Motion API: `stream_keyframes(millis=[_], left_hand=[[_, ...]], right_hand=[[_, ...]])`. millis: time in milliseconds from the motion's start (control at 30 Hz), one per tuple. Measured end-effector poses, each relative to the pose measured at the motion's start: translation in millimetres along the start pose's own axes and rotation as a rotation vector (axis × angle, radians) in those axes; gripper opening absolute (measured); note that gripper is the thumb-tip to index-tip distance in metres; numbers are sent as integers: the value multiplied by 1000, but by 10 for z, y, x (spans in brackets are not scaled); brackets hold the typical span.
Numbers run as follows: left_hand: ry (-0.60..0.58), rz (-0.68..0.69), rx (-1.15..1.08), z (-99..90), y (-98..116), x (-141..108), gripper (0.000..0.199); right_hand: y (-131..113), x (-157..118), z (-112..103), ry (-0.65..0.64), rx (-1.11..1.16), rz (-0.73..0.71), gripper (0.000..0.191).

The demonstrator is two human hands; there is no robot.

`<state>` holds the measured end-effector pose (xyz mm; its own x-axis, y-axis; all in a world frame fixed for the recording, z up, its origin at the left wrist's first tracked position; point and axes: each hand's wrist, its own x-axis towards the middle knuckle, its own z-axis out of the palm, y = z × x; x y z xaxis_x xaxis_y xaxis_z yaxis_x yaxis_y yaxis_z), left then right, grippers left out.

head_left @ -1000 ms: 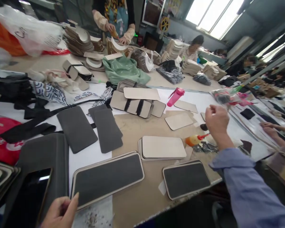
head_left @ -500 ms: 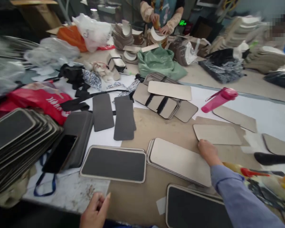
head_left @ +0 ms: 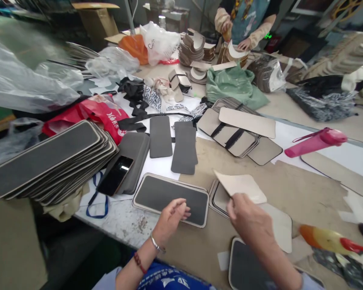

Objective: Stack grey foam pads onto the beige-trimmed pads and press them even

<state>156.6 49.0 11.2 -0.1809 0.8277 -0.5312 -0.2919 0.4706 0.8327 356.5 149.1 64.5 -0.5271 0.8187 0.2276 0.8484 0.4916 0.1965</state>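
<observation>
Beige panel (head_left: 245, 187), thin, smooth and round-cornered, is raised at a tilt just past your twelve o'clock; your right hand (head_left: 251, 219) has thumb and fingers clamped on its near edge. Pale panels (head_left: 280, 225) of the same shape lie beneath it. Your left hand (head_left: 172, 217) is empty, its fingers loosely bent and slightly apart, over a matte dark-faced panel (head_left: 155, 193) with a pale rim; you cannot tell whether they touch it.

Scuffed brown paper (head_left: 293, 181) covers the middle of your table, with white sheeting (head_left: 359, 157) at two o'clock and a dark-speckled white edge (head_left: 121, 219) at nine. Across the table at one o'clock, a co-worker (head_left: 248, 26) in pale sleeves stands behind curved, layered pieces (head_left: 234, 52). A cardboard box (head_left: 99, 20) stands in the dim room at eleven.

Three plain grey slabs (head_left: 160, 137) lie at eleven, two overlapping. Two black straps cross the front of one beige bundle (head_left: 211, 121) just past twelve. You have one pink plastic bottle (head_left: 317, 143) at two, one amber bottle (head_left: 326, 239) with a red tip at three, and, at ten, one glossy phone (head_left: 116, 175) and one stack of rimmed panels (head_left: 57, 149), too tightly layered to count.
</observation>
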Motion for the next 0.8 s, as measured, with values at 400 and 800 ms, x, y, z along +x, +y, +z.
stream_keyframes(millis=[400, 800], left_hand=[[-38, -78, 194, -995, -53, 166, 37], [94, 79, 1107, -1638, 146, 423, 25]], right_hand=[[-2109, -317, 131, -248, 361, -45, 12], [-893, -655, 698, -499, 329, 771, 30]])
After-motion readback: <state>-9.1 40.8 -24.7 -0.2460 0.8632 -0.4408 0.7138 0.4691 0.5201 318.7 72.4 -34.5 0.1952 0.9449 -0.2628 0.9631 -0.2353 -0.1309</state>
